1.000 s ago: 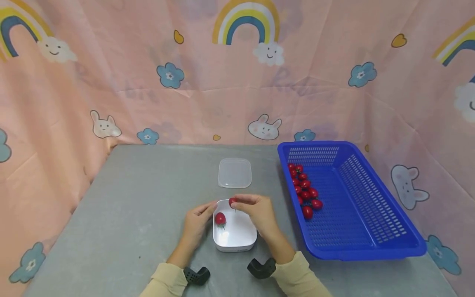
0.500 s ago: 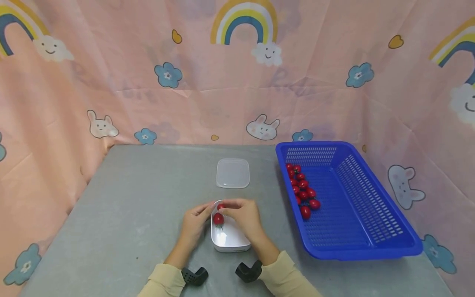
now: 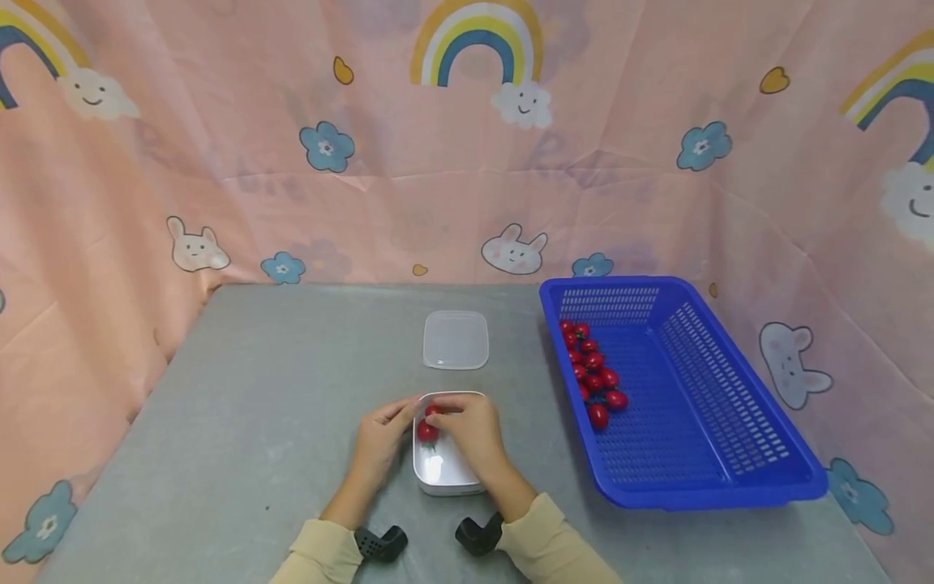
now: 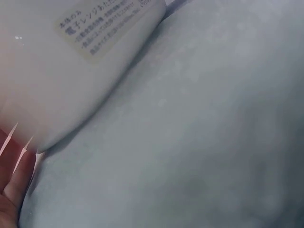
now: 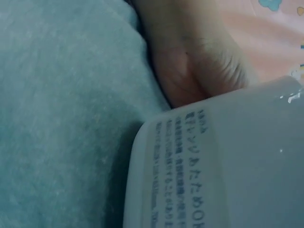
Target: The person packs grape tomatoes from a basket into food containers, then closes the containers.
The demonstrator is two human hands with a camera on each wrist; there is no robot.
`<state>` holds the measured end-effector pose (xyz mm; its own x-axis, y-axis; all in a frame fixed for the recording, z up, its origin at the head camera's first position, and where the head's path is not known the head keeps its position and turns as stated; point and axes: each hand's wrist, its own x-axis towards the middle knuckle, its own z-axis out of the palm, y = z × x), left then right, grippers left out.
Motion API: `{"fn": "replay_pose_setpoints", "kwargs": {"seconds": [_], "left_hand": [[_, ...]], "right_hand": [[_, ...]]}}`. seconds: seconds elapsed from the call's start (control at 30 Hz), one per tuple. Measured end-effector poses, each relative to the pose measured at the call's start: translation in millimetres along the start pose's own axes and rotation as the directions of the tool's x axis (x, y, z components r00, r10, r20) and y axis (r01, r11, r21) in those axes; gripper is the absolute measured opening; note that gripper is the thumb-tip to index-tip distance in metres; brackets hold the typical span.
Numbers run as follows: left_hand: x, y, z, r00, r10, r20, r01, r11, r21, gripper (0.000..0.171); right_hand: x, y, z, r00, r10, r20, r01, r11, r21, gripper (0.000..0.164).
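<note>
A white square food container point(image 3: 443, 474) stands on the table before me. My left hand point(image 3: 378, 442) is at its left side, with thumb and fingertips meeting at the rim near the far left corner. Inside the container, my right hand point(image 3: 473, 434) pinches a cherry tomato point(image 3: 433, 411), partly covered by the fingers. Just nearer to me, another cherry tomato point(image 3: 427, 431) with a green stem lies in the container. Printed text marks the container's outer wall point(image 5: 190, 166) in the right wrist view. Fingers of the left hand point(image 4: 16, 185) show beside the container in the left wrist view.
A blue slotted basket point(image 3: 686, 389) stands at the right, with several cherry tomatoes point(image 3: 594, 381) along its left side. A translucent lid point(image 3: 456, 340) lies flat beyond the container. Patterned pink cloth point(image 3: 409, 203) hangs behind the grey table point(image 3: 292, 365).
My right hand has moved left over the container and lowered its cherry tomato beside the other one. The left hand has stayed at the rim. The head view has shifted slightly.
</note>
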<state>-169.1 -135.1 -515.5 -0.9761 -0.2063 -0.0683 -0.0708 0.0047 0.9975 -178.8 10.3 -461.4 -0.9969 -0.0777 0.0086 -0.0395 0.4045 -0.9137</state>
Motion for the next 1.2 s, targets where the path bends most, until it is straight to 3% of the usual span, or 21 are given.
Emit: {"fn": "replay_pose_setpoints", "kwargs": {"seconds": [0.37,0.73,0.87,1.0,1.2], "left_hand": [[-0.5,-1.3,-0.8,1.000,-0.005,-0.001,0.005,1.000,-0.011,0.029],[-2.0,-0.1,-1.3,1.000,0.019,0.003,-0.019,0.999,0.026,0.031],[-2.6,-2.7,-2.6,1.000,0.021,0.001,-0.021,1.000,0.010,0.028],[-2.7,-3.8,-2.3,1.000,0.024,0.000,-0.024,1.000,-0.017,0.029],[-1.0,-1.8,0.4,1.000,0.021,0.011,-0.022,1.000,0.023,0.029]], "right_hand": [[1,2,3,1.000,-0.004,0.017,0.006,0.993,-0.122,0.017],[-3,-5,-5,0.999,-0.032,0.009,0.033,0.999,-0.039,0.019],[-6,-22,-20,0.997,-0.068,0.025,0.068,0.998,0.003,0.022],[-3,-45,-47,0.995,-0.097,-0.011,0.097,0.995,0.033,0.020],[15,-60,-94,0.994,-0.053,-0.093,0.056,0.998,0.032,0.025]]}}
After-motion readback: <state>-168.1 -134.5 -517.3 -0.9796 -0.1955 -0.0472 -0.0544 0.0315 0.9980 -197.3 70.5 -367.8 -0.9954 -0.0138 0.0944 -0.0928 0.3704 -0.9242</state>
